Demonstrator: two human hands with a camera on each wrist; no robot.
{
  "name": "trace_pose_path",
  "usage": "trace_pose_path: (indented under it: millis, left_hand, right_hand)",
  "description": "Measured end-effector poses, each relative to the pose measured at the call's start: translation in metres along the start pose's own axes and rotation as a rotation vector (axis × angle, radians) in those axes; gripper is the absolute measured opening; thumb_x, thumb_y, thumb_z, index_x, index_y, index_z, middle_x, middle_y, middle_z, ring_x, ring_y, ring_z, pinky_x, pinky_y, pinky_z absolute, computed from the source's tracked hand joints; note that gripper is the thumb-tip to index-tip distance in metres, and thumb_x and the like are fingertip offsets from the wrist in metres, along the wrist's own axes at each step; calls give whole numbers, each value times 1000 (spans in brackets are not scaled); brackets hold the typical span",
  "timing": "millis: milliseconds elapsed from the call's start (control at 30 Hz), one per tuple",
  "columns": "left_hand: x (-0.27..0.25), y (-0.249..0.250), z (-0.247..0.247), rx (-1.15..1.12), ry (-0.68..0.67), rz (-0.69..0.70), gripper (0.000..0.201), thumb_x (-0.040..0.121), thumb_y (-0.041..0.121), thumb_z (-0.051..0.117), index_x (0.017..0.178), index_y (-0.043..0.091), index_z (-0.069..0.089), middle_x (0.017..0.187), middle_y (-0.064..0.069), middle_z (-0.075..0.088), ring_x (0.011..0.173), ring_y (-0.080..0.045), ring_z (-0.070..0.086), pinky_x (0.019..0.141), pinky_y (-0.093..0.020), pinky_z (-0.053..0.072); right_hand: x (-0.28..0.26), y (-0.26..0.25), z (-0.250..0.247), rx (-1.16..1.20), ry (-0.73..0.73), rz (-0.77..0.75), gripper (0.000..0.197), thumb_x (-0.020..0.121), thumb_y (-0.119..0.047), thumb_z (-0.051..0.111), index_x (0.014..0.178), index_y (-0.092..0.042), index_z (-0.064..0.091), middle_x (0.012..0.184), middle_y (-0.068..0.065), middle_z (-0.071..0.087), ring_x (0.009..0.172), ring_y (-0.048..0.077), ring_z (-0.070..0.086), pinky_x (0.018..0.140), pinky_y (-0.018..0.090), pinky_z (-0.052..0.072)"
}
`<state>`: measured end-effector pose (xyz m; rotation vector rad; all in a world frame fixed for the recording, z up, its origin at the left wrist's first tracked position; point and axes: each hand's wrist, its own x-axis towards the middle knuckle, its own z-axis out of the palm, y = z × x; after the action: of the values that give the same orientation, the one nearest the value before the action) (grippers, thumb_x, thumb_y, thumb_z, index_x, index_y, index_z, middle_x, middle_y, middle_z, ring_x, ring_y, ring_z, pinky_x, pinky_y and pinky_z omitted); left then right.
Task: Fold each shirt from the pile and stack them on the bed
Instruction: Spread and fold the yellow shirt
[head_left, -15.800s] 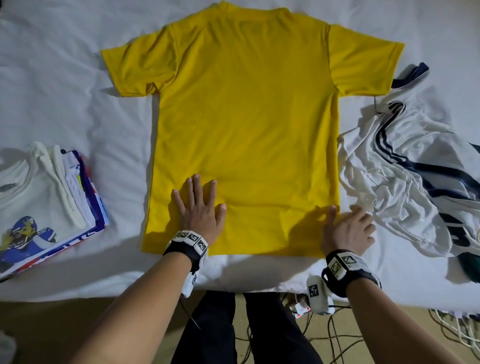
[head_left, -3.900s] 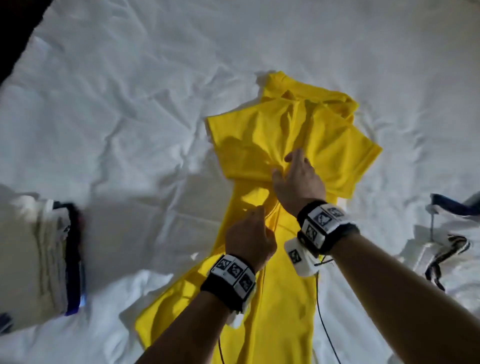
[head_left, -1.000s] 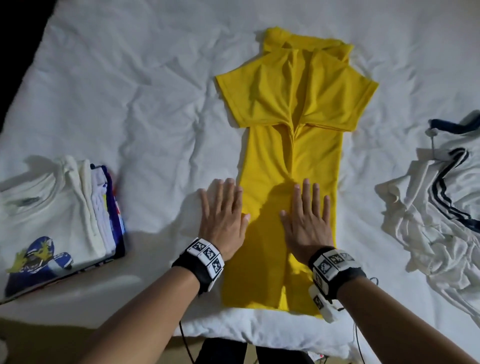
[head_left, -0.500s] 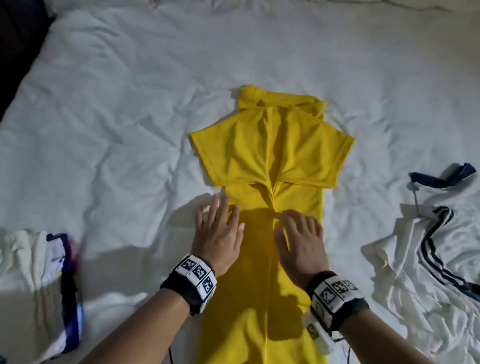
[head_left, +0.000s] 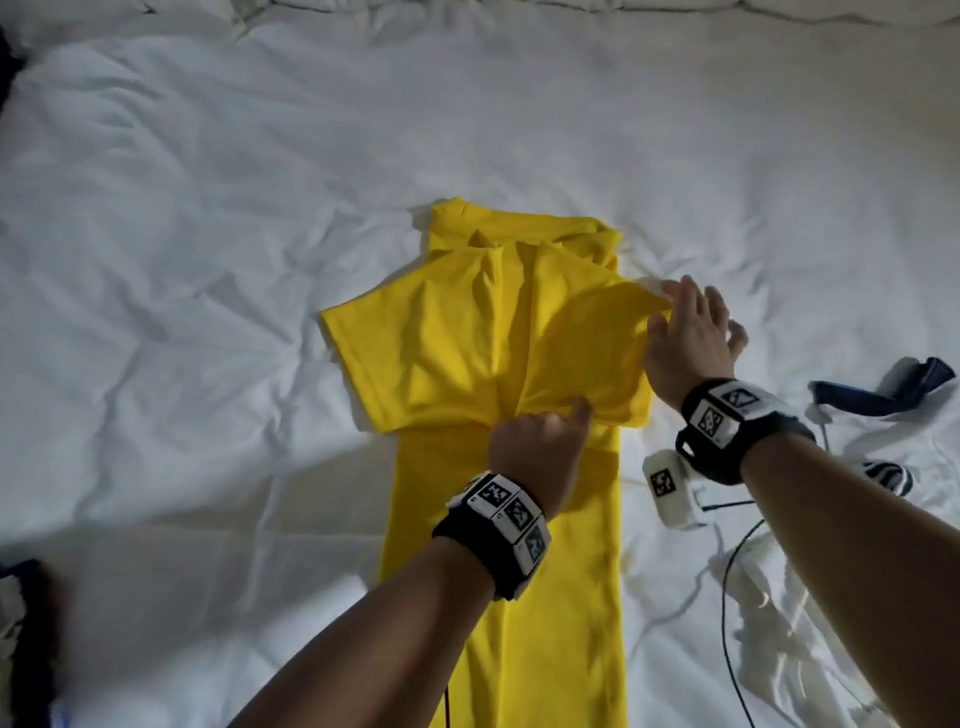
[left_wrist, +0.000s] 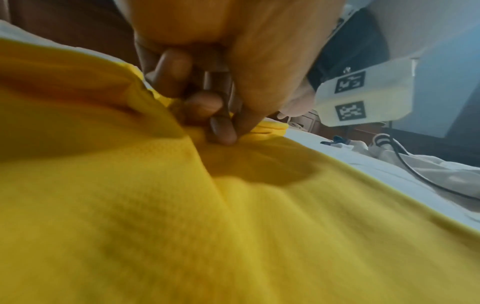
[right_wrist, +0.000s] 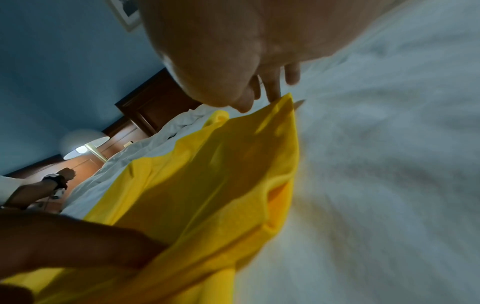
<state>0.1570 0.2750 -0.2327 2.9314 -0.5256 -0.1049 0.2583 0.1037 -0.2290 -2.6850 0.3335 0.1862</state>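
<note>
One yellow shirt (head_left: 498, 364) lay at centre, one white striped garment (head_left: 883, 467) at three o'clock, two hands.

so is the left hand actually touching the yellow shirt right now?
Touching. The left wrist view shows the left hand with thumb and fingertips pinching a fold of the yellow shirt; the head view agrees, the hand sitting at the sleeve junction.

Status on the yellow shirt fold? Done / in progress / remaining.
Done: yellow shirt lies on the bed as a narrow strip, sides folded in. In hand: left hand pinches the middle where the sleeves meet; right hand lifts the right sleeve's corner. Left: flatten sleeves, fold lengthwise, stack it. The crumpled white striped shirt is unfolded.
</note>
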Motion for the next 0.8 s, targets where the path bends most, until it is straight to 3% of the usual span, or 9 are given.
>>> trace_pose_path:
  millis: [67, 133, 267, 367, 433, 533, 633, 700, 800]
  left_hand:
    - [5, -1, 2, -12, 3, -46, 32, 51, 23, 89, 80, 25, 75, 43, 0, 52, 34, -21, 57, 35, -21, 37]
    - [5, -5, 3, -79, 49, -88, 30, 56, 22, 93, 80, 24, 75, 46, -1, 55, 37, -23, 58, 36, -23, 39]
    - [-2, -11, -5, -430, 182, -279, 25, 92, 21, 63, 115, 23, 74, 67, -9, 69, 60, -32, 66, 51, -35, 45]
    - [-14, -17, -17, -886, 397, -463, 24, 92, 20, 57, 106, 23, 77, 65, -3, 68, 55, -24, 60, 49, -37, 45]
    - [-22, -22, -29, -1323, 422, -720, 25, 88, 25, 60, 103, 23, 79, 78, -3, 74, 72, -27, 69, 65, -48, 58]
    - [-31, -31, -36, -1727, 351, -1008, 26, 84, 30, 77, 106, 17, 79, 105, -6, 78, 103, -30, 71, 89, -52, 58]
    - [-33, -39, -32, -1723, 325, -1146, 20, 78, 11, 86, 95, 19, 80, 96, -5, 77, 87, -28, 66, 72, -42, 51]
    - [-34, -42, -27, -1637, 366, -1155, 31, 74, -2, 85, 96, 18, 76, 84, -4, 68, 77, -23, 61, 64, -36, 47]
    - [-38, -48, -23, -1447, 434, -1090, 40, 76, -6, 82, 106, 18, 71, 88, -3, 66, 75, -17, 63, 63, -26, 51]
  right_hand:
    - [6, 0, 0, -66, -33, 24, 46, 103, -25, 36, 149, -23, 35, 152, 6, 46, 147, 26, 23, 118, 55, 7]
    - [8, 0, 1, -122, -43, 39, 44, 103, -31, 38, 146, -24, 39, 143, 7, 52, 139, 30, 31, 116, 56, 11]
    - [5, -11, -3, -41, 17, 137, 28, 102, -32, 41, 121, -20, 58, 124, 7, 62, 125, 31, 42, 107, 52, 21]
    - [-16, -21, -9, 294, 52, 185, 24, 103, -34, 46, 106, -15, 61, 106, 5, 62, 113, 33, 49, 98, 45, 34]
    - [-41, -24, -7, 554, 92, 176, 21, 101, -32, 53, 91, -14, 59, 81, -1, 59, 88, 27, 54, 78, 37, 39]
    - [-82, -24, 6, 749, 142, 217, 28, 96, -31, 61, 73, -16, 55, 61, -8, 49, 61, 14, 45, 66, 39, 39]
    - [-112, -19, 24, 782, 129, 298, 30, 92, -40, 61, 74, -15, 62, 62, -4, 56, 62, 19, 53, 65, 47, 51]
    - [-124, -14, 34, 792, 113, 341, 27, 93, -42, 62, 80, -18, 67, 70, 2, 65, 71, 29, 63, 69, 54, 57]
    - [-131, -7, 42, 778, 98, 366, 18, 97, -38, 66, 88, -23, 70, 80, 5, 70, 80, 32, 68, 71, 57, 58]
